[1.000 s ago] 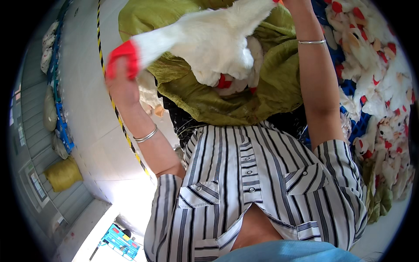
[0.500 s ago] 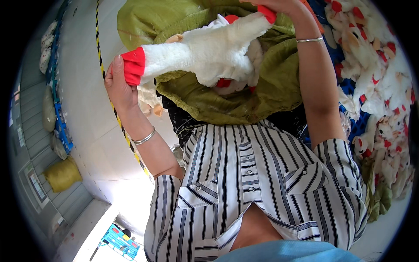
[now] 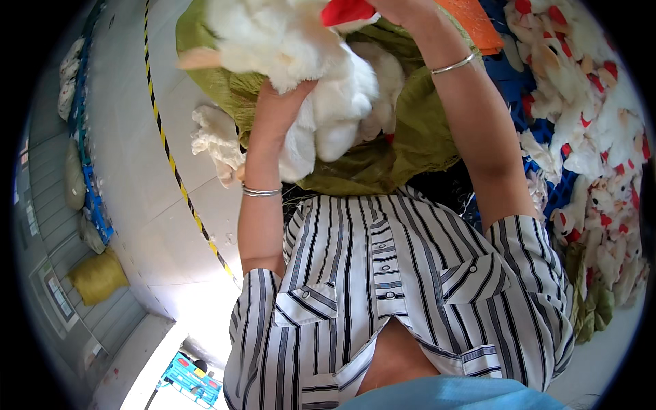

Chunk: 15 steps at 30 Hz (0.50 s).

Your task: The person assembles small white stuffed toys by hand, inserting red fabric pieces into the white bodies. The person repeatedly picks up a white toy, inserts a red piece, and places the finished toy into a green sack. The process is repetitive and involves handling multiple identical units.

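Head view: both forearms are raised toward the top edge, each with a thin silver bangle at the wrist. Left hand (image 3: pixel 277 109) is pressed palm-up into the underside of a white plush toy (image 3: pixel 301 61), its fingers buried in the fur and closed on it. Right hand (image 3: pixel 403 10) sits at the upper rim, holding the toy's red end (image 3: pixel 347 10); its fingers are mostly cut off by the edge, so their spread cannot be told. The toy is held up over an open olive-green sack (image 3: pixel 383 157) with more white plush inside. A heap of white-and-red plush toys (image 3: pixel 588 137) lies at right on blue fabric. A yellow-and-black floor stripe (image 3: pixel 171 157) runs at left, with a yellow sack (image 3: pixel 96 277) beyond it.
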Each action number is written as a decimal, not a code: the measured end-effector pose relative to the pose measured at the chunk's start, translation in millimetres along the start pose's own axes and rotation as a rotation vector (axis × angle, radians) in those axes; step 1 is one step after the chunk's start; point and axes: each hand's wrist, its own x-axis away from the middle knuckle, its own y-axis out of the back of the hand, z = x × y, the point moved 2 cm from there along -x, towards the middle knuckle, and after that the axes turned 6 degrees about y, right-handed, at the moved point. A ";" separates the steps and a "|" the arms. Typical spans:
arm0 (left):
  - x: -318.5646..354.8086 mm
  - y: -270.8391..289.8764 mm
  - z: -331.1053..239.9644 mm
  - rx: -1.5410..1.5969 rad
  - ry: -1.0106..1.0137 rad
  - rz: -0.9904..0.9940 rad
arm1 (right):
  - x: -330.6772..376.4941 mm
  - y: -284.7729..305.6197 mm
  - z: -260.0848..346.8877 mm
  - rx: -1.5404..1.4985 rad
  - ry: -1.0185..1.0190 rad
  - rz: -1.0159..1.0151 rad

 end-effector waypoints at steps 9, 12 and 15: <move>-12.0 19.6 -19.4 0.528 -0.058 -0.106 | 33.7 -37.4 -50.7 0.495 -0.279 0.835; -9.5 16.5 -8.4 0.496 -0.045 -0.087 | 57.1 -64.7 -49.6 0.207 -0.376 0.902; -11.8 10.7 0.2 0.273 0.014 -0.123 | 69.5 -71.1 -41.1 0.183 -0.487 0.903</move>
